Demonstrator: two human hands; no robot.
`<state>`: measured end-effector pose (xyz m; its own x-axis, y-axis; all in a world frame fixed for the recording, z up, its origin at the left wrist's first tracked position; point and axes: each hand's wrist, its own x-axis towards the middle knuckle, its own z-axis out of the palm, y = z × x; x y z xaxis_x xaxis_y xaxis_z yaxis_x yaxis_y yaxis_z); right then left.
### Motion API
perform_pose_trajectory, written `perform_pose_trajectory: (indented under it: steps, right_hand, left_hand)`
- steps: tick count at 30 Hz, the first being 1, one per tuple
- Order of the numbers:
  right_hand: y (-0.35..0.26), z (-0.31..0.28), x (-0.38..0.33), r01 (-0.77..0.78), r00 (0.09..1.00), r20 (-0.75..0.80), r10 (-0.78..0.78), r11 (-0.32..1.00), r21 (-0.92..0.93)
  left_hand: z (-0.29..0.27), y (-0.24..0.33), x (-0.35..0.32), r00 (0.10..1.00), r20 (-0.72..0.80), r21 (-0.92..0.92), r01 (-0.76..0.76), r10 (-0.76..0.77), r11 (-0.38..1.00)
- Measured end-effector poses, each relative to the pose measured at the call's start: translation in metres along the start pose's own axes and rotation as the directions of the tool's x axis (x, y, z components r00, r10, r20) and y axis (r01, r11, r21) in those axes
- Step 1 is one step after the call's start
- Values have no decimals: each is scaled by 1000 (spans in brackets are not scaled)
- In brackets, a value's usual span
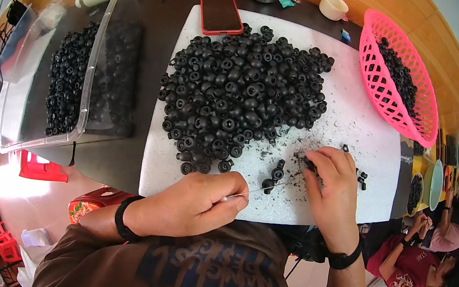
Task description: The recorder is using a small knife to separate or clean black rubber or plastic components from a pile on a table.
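I am in what looks like a small workshop: black parts [242, 95] lie heaped before me, a tub [92, 65] and a basket [429, 134] hold more, and people [404, 267] are at my right

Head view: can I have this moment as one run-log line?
Left hand: holding thin tool | right hand: pinching black part | white board: black pile, dark crumbs
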<state>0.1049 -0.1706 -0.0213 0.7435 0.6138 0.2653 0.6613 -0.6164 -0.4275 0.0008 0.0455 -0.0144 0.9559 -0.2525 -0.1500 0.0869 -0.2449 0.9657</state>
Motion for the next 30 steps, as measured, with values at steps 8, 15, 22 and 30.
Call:
perform_pose_trajectory:
  steps: [8, 15, 22, 30]
  right_hand:
    - [-22, -15, -7, -259, 948, -17, 319, 796, 547]
    - [-59, -4, -41, -204, 915, 155, 373, 96, 974]
    - [-57, 7, -48, -168, 938, 196, 284, -120, 978]
    - [-60, 9, -52, -104, 938, 105, 330, -22, 994]
  left_hand:
    - [2, 7, 6, 998, -23, -5, -60, 60, 998]
    - [11, 22, 16, 959, 1, 91, -282, 283, 955]
    - [24, 13, 17, 891, -48, 301, -419, 452, 857]
    - [25, 15, 17, 858, -40, 391, -457, 511, 798]
